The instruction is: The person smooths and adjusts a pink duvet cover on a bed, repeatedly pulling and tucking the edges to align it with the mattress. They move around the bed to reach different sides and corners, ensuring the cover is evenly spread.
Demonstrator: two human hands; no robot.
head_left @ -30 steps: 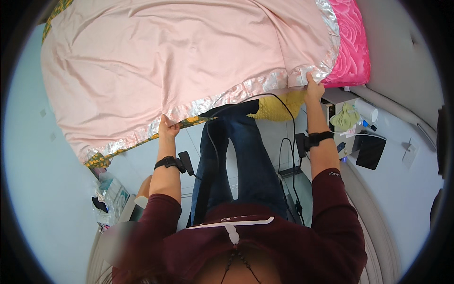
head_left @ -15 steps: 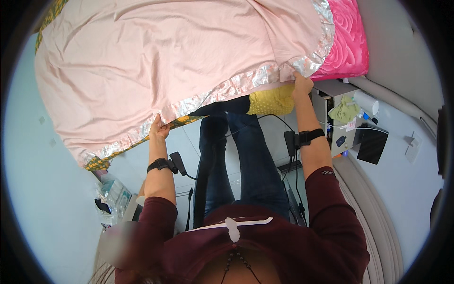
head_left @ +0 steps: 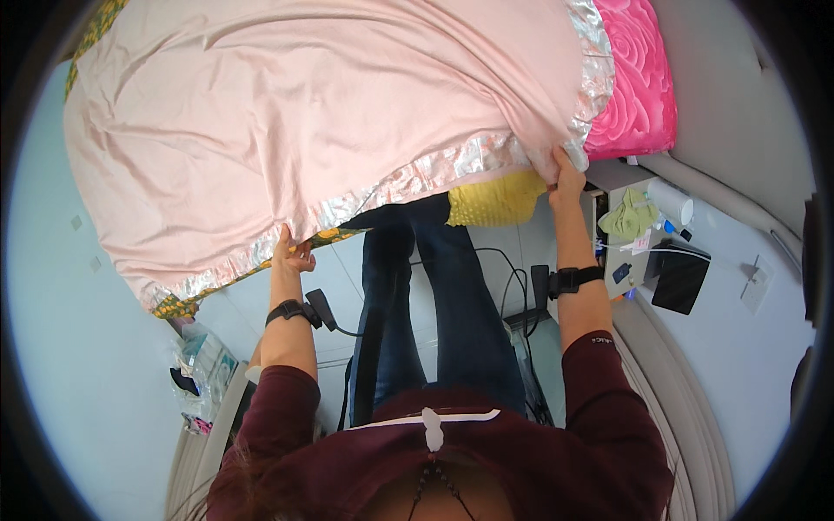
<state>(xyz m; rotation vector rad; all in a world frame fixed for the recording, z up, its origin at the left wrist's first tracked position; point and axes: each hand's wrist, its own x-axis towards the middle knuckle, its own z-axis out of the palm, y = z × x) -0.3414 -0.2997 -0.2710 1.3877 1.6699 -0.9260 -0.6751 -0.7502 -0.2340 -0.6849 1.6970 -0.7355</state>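
Pinches the near edge of a pale pink blanket (head_left: 304,113) with the left hand (head_left: 294,250), thumb and index finger at the hem, other fingers partly curled below. Grips the same edge farther right with the right hand (head_left: 567,181), fingers closed around bunched fabric. Has the blanket spread wide and wrinkled across the upper part of the view, bordered by a shiny silvery-pink trim (head_left: 426,172). Shows green-and-yellow patterned fabric (head_left: 179,307) under the left part of that border, and a yellow bumpy cloth (head_left: 495,202) beneath the hem, just left of the right hand. Wears black wrist straps (head_left: 573,280) with attached devices on both forearms, a maroon top (head_left: 391,460) and dark blue trousers (head_left: 465,304), with legs reaching forward to the hem. Beyond the blanket's right side, touches nothing of a bright pink rose-patterned pillow (head_left: 632,95). Nearer on the right, reveals a green cloth (head_left: 628,217) beside a white cylinder (head_left: 669,200). At lower left, includes clear plastic packaging (head_left: 198,369).
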